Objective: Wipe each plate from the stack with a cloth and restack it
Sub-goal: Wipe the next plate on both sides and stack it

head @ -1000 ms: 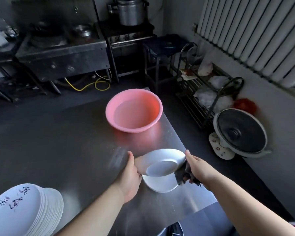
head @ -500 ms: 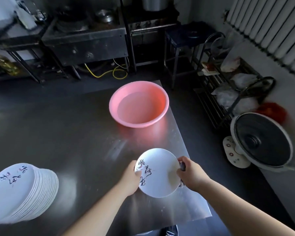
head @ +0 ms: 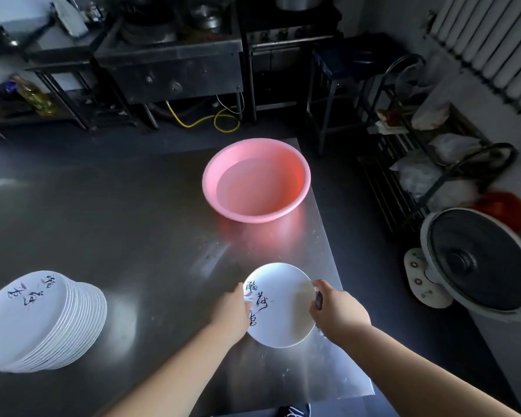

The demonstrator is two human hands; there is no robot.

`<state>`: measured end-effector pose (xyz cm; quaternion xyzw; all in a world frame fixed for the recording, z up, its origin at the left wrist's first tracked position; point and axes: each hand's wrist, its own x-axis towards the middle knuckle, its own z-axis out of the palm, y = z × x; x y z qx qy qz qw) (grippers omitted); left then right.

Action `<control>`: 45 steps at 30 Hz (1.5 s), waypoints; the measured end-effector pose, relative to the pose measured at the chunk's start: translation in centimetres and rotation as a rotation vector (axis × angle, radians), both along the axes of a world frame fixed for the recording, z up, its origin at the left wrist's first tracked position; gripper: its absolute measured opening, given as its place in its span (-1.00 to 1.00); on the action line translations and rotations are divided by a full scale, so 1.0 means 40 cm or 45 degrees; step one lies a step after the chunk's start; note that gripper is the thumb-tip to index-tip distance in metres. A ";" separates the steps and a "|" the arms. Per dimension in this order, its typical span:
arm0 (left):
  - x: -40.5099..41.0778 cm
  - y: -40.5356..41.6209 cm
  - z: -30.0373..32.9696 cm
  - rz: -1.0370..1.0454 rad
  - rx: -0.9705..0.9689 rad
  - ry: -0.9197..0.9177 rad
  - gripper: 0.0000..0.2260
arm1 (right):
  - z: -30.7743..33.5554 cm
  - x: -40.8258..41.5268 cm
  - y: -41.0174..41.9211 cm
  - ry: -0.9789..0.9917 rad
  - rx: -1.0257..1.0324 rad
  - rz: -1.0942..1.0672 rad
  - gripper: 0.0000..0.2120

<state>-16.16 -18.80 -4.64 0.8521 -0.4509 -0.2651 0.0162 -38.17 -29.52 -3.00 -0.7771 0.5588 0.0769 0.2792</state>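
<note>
- Left hand point(head: 230, 311): grips the left rim of a white plate point(head: 283, 308), thumb over the edge next to the dark brush lettering on the plate's face.
- Right hand point(head: 337, 311): curled round the plate's right rim and holding a dark cloth point(head: 318, 300), of which only a small fold shows between the fingers and the rim.
- The plate sits face up at the near right corner of the steel worktop point(head: 133, 236); whether it rests on the surface or is held just above it cannot be told.
- Stack of plates point(head: 42, 323): white, same lettering on the top one, standing on the near left of the worktop, well apart from the held plate. The stack leans, its rims fanned toward the right.
- Pink basin point(head: 256, 182): round plastic, with water in it, upright near the far right edge of the worktop, beyond the held plate.
- Floor to the right of the worktop: a white fan point(head: 475, 263) tilted back, and behind it a dark wire rack point(head: 427, 164) carrying pale bags.
- Far side of the room: a steel stove unit point(head: 169, 64) with pots on top; a yellow hose point(head: 205, 121) lies coiled on the floor beneath it.
- Upper right wall: a white ribbed radiator point(head: 494, 46).
</note>
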 end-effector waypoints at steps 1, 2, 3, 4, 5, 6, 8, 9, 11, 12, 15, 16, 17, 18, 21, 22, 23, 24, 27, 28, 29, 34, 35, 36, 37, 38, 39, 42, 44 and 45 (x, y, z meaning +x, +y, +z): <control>0.002 0.000 -0.001 0.004 -0.019 0.002 -0.82 | -0.001 0.000 0.002 0.018 -0.035 0.014 -0.61; 0.004 0.001 -0.003 0.008 -0.030 0.006 -0.83 | 0.001 0.001 0.002 0.046 -0.063 0.026 -0.64; 0.007 0.001 -0.004 0.010 -0.036 0.016 -0.83 | 0.002 0.000 0.001 0.075 -0.088 0.036 -0.69; 0.009 0.002 -0.005 0.011 -0.038 0.024 -0.84 | 0.007 0.001 -0.001 0.115 -0.103 0.039 -0.76; 0.012 0.003 -0.005 0.006 -0.037 0.032 -0.84 | 0.011 0.001 -0.005 0.150 -0.118 0.037 -0.80; 0.014 0.004 -0.006 -0.002 -0.038 0.044 -0.85 | 0.018 0.001 -0.007 0.185 -0.129 0.032 -0.81; 0.020 0.006 -0.002 -0.028 -0.035 0.080 -0.85 | 0.032 0.000 -0.009 0.226 -0.158 0.027 -0.78; 0.025 0.007 0.003 -0.046 -0.035 0.095 -0.84 | 0.040 0.004 -0.008 0.241 -0.179 0.035 -0.77; 0.045 0.013 0.017 -0.063 -0.063 0.110 -0.77 | 0.063 0.025 0.000 0.256 -0.229 0.062 -0.76; 0.061 0.018 0.023 -0.061 -0.084 0.114 -0.69 | 0.076 0.043 0.005 0.247 -0.257 0.077 -0.75; 0.127 0.052 0.054 -0.020 -0.145 0.106 -0.52 | 0.115 0.124 0.029 0.174 -0.319 0.116 -0.73; 0.158 0.069 0.068 -0.003 -0.170 0.086 -0.53 | 0.126 0.160 0.041 0.138 -0.319 0.133 -0.72; 0.193 0.090 0.086 0.014 -0.196 0.064 -0.56 | 0.135 0.198 0.055 0.093 -0.311 0.156 -0.72; 0.229 0.115 0.105 0.034 -0.224 0.050 -0.59 | 0.142 0.240 0.071 0.043 -0.300 0.180 -0.73; 0.349 0.207 0.164 0.121 -0.288 0.020 -0.68 | 0.152 0.379 0.130 -0.078 -0.271 0.246 -0.72; 0.390 0.244 0.183 0.160 -0.308 0.004 -0.69 | 0.154 0.430 0.152 -0.110 -0.263 0.270 -0.70; 0.431 0.282 0.201 0.201 -0.333 -0.017 -0.70 | 0.155 0.480 0.174 -0.144 -0.251 0.308 -0.66; 0.473 0.323 0.214 0.243 -0.357 -0.043 -0.71 | 0.155 0.531 0.197 -0.177 -0.238 0.357 -0.64; 0.591 0.455 0.232 0.366 -0.406 -0.125 -0.80 | 0.165 0.679 0.269 -0.240 -0.197 0.466 -0.64; 0.627 0.497 0.229 0.413 -0.406 -0.146 -0.83 | 0.167 0.723 0.294 -0.253 -0.176 0.482 -0.65; 0.663 0.537 0.225 0.467 -0.404 -0.171 -0.83 | 0.168 0.763 0.319 -0.263 -0.158 0.500 -0.66; 0.794 0.677 0.212 0.689 -0.400 -0.255 -0.61 | 0.154 0.922 0.429 -0.270 -0.110 0.594 -0.67; 0.813 0.695 0.210 0.706 -0.370 -0.264 -0.60 | 0.150 0.947 0.445 -0.273 -0.105 0.603 -0.67; 0.830 0.709 0.207 0.714 -0.333 -0.278 -0.59 | 0.146 0.969 0.461 -0.272 -0.099 0.608 -0.68; 0.845 0.721 0.203 0.717 -0.299 -0.298 -0.59 | 0.143 0.989 0.476 -0.270 -0.093 0.612 -0.69; 0.857 0.729 0.200 0.716 -0.263 -0.320 -0.60 | 0.141 1.005 0.490 -0.263 -0.083 0.612 -0.72; 0.867 0.736 0.197 0.709 -0.230 -0.346 -0.62 | 0.137 1.019 0.502 -0.260 -0.075 0.608 -0.75; 0.888 0.745 0.190 0.700 -0.166 -0.380 -0.76 | 0.132 1.042 0.530 -0.265 -0.061 0.584 -0.77; 0.900 0.750 0.182 0.709 -0.180 -0.341 -0.83 | 0.132 1.050 0.542 -0.266 -0.055 0.572 -0.78; 0.906 0.753 0.174 0.710 -0.202 -0.326 -0.85 | 0.132 1.054 0.546 -0.264 -0.053 0.564 -0.79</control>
